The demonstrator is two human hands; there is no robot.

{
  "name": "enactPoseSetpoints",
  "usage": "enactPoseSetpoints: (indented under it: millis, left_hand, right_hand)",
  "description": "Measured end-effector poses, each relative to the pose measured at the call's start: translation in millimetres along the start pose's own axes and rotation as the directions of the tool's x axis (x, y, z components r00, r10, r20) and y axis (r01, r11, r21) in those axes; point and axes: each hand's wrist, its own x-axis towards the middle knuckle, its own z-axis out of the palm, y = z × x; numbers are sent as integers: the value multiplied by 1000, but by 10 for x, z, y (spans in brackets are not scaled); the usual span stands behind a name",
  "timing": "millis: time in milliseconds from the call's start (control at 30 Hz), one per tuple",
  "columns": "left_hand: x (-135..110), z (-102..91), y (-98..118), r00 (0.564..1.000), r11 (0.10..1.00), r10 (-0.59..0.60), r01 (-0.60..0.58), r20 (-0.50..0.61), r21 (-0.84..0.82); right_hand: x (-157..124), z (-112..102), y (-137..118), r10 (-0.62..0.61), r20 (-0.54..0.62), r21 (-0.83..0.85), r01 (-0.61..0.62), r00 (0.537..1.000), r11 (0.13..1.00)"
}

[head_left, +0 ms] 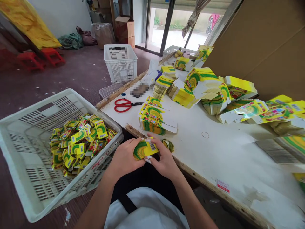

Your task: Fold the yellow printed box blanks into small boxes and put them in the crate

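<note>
Between my two hands, just over the table's near edge, is a small yellow and green printed carton [143,151]. My left hand [125,157] grips its left end. My right hand [164,157] is closed around the right end, with the thumb below near a white flap. Just behind my right hand lies a small green and yellow item [168,145], partly covered by the fingers. A row of flat unfolded cartons [152,117] leans on the table beyond my hands. To my left, a white plastic crate [26,152] holds a heap of small yellow cartons [81,140].
Red-handled scissors [122,105] lie on the white table [197,156], beside a small dark spool [123,94]. Stacks of flat cartons [202,82] cover the table's far side. A second white crate [120,63] stands on the floor beyond. Wooden strips edge the table.
</note>
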Motion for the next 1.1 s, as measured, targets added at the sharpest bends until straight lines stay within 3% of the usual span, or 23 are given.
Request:
enactPoseSetpoints:
  millis: [100,167,200,267,300,333,367,433,533,733,900,1100]
  left_hand:
    - [-25,55,-26,996,975,-62,48,-58,-215]
    - [-22,43,-74,949,869,-216,79,-229,-489]
    - [-12,18,-108,875,763,-344,48,-342,-644]
    - [20,-60,-180,635,470,-641,-120,-431,-875]
    - [37,-101,-210,549,301,-755,-196,-359,-933]
    - [52,-137,-229,507,139,-827,-236,-244,-962]
    - [64,-159,-236,492,4,-861,-240,-125,-971]
    - [79,-154,-210,506,-166,-861,-176,56,-970]
    - [97,-52,-125,547,-258,-813,-33,199,-965]
    - [142,99,-95,566,-244,-789,68,239,-967]
    - [116,194,-125,582,-247,-768,116,267,-962]
    - [31,366,-113,682,-184,-695,137,227,-973]
  right_hand:
    - [-8,110,8,27,-52,71,-23,998,997]
    - [22,99,11,30,-84,107,-21,996,994]
    - [56,63,13,25,-122,113,-11,992,994]
    - [170,-57,19,11,-252,64,5,968,998]
    - [250,-132,23,1,-328,4,0,945,1000]
    - [343,-206,28,-12,-393,-70,-17,919,997]
    - [445,-274,35,-22,-439,-158,-53,898,986]
    - [659,-371,54,-5,-462,-338,-171,887,925]
    - [912,-403,93,76,-437,-498,-312,896,809]
    - [1020,-364,143,143,-382,-582,-358,913,730]
    - [1052,-389,168,136,-374,-575,-344,918,742]
    - [1004,-368,119,47,-420,-494,-272,906,826]
